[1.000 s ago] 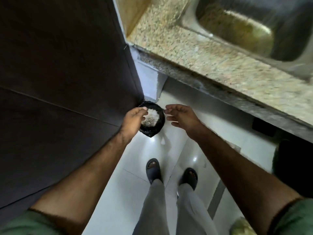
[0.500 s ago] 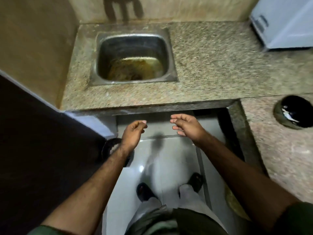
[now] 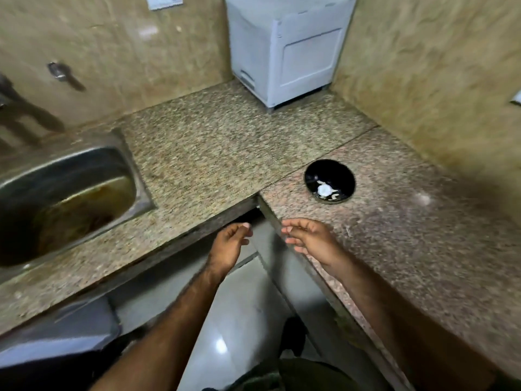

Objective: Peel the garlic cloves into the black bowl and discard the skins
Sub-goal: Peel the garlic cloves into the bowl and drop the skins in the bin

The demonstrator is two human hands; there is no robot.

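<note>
Both hands, the left hand (image 3: 229, 244) and right hand (image 3: 311, 239), are held out with loose fingers (nothing is held). The black bowl (image 3: 329, 180) is seen on the counter (image 3: 408, 235), near its inner corner.

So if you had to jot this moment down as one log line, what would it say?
left hand: empty, open | right hand: empty, open | black bowl: on counter, pale pieces inside | sink: left
</note>
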